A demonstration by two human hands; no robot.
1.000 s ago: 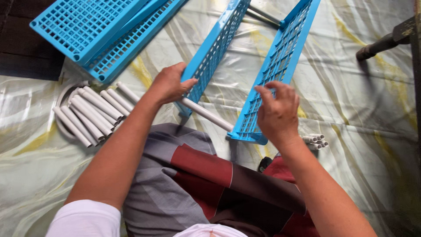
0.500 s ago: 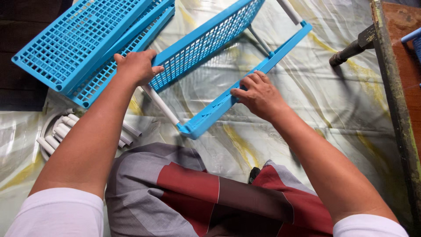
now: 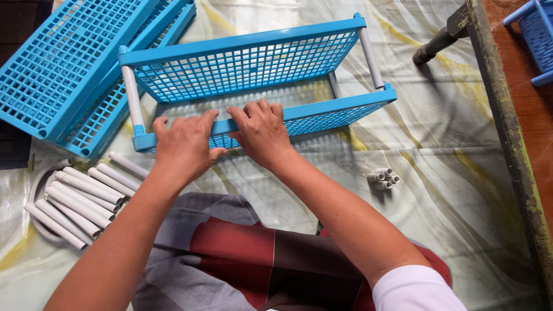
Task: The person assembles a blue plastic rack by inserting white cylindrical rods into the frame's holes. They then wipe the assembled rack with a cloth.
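No packages, labels, signs or screens in view.

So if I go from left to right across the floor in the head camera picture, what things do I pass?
White tubes → left hand → right hand → small pile of short white tube pieces → dark table leg → blue rack corner.
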